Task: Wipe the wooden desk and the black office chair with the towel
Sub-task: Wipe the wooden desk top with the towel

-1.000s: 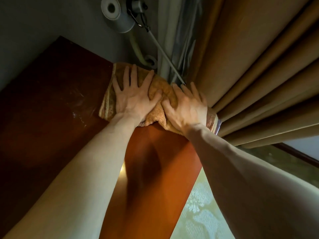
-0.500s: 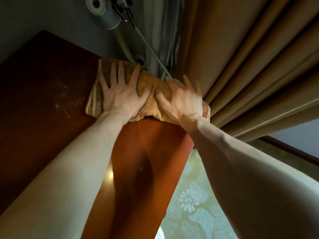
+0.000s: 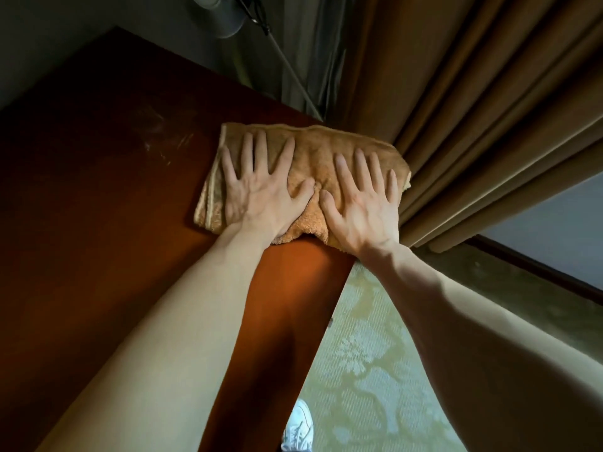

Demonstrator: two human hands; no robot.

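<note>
Near edge, 6 o'clock: one light shoe point(image 3: 298, 425) on patterned carpet point(image 3: 375, 370), just beside the counter's R edge. Both forearms ran from 6 toward 12 o'clock.

Wooden counter point(image 3: 98, 223) filled the L half of view, 7 to 11 o'clock. Faint smears showed at 10 o'clock, unwiped by appearance.

Towel point(image 3: 313, 148), orange, folded, lay flat on the counter's far-right corner at 12 o'clock, its R end touching the curtain point(image 3: 473, 109) at 2 o'clock. Left hand point(image 3: 257, 194) pressed its L half, right hand point(image 3: 362, 203) its R half. Fingers point(image 3: 261, 151) of both were straight & spread, palms down, gripping nothing. Thumbs nearly met over a bunched ridge.

Far, 11 to 12 o'clock: grey lamp point(image 3: 222, 14) w/ thin rod, against the wall.

Assessment: counter wipe in hand, at the curtain corner. Black office chair not in view, judged not yet done. Next move prob. calls for even pressure and a sweep toward 9 o'clock over the smears, cloth kept flat. Risks: towel snagging the curtain or sliding off the R edge.
</note>
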